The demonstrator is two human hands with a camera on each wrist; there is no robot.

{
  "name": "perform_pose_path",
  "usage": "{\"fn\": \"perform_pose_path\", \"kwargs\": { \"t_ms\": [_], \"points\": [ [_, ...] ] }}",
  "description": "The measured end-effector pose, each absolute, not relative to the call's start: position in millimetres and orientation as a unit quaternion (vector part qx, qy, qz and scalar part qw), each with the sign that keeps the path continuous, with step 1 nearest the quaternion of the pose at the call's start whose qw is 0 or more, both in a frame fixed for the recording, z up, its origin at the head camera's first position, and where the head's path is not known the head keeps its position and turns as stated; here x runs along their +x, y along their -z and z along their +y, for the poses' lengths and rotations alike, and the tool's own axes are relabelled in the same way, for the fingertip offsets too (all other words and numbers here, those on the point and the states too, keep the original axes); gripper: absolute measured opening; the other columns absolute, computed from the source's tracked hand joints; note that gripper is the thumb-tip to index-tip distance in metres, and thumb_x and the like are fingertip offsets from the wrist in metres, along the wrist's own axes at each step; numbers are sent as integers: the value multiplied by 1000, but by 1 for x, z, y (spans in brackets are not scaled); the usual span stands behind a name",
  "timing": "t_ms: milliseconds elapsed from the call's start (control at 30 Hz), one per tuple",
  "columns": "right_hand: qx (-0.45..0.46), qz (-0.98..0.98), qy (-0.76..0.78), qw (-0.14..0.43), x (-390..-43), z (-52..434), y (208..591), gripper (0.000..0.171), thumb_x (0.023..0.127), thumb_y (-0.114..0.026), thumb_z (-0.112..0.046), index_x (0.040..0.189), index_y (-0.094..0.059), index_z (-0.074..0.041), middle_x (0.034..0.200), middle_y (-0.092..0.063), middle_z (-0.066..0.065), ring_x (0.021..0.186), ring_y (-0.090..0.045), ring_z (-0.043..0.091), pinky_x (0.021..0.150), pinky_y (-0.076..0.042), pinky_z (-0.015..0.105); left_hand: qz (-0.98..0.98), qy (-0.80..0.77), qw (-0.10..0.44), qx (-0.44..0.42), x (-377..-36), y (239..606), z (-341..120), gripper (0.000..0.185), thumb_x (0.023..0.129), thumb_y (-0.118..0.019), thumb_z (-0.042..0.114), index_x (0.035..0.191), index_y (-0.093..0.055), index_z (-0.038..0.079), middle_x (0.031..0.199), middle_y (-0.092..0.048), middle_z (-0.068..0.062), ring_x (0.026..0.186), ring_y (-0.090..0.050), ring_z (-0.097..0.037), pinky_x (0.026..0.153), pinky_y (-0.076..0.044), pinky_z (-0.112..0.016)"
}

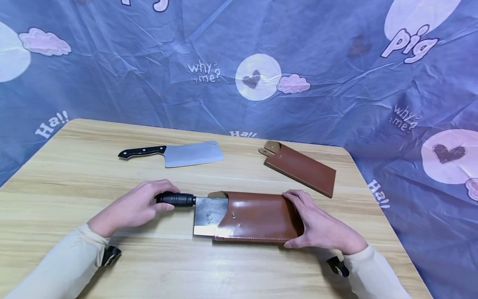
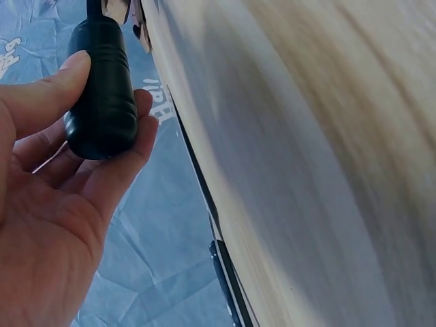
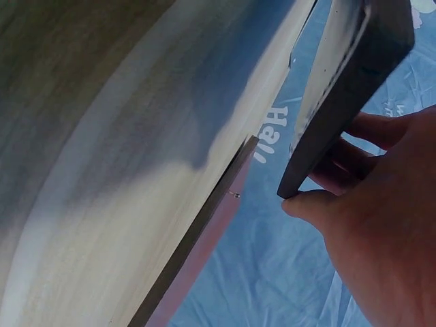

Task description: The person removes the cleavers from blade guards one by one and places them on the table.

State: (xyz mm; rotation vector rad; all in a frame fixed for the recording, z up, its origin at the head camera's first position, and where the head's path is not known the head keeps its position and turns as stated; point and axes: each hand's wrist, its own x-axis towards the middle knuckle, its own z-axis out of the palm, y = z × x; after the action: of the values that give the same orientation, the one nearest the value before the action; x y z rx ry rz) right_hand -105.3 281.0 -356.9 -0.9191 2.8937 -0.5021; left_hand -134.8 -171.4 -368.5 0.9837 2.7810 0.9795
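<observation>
In the head view, my left hand [image 1: 136, 205] grips the ribbed black handle of a cleaver [image 1: 210, 211]. Most of its dark blade lies inside a glossy brown leather sheath [image 1: 257, 218]; the part near the handle shows outside the mouth. My right hand [image 1: 323, 226] holds the sheath's far end, thumb on the near edge and fingers on the far edge. The left wrist view shows thumb and fingers of the left hand [image 2: 58, 211] around the cleaver's handle [image 2: 102, 88]. In the right wrist view, the right hand [image 3: 388, 211] pinches the sheath's edge [image 3: 340, 102].
A second cleaver [image 1: 194, 154] with a riveted black handle lies at the back left of the wooden table [image 1: 157, 270]. Another brown sheath [image 1: 302, 168], its strap open, lies at the back right. A printed blue cloth [image 1: 157, 83] hangs behind the table.
</observation>
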Motion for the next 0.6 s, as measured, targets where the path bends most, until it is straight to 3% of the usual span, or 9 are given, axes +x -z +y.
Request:
{"fn": "perform_pose_path", "kwargs": {
  "t_ms": [600],
  "points": [
    [-295, 940, 167, 41, -110, 281, 357, 116, 56, -91, -52, 146, -37, -3, 143, -34, 7, 129, -38, 20, 101, -43, 44, 893, -302, 17, 333, -135, 367, -175, 35, 88, -72, 7, 123, -66, 5, 114, -64, 4, 105, -62, -22, 95, -49, -49]
  ]
}}
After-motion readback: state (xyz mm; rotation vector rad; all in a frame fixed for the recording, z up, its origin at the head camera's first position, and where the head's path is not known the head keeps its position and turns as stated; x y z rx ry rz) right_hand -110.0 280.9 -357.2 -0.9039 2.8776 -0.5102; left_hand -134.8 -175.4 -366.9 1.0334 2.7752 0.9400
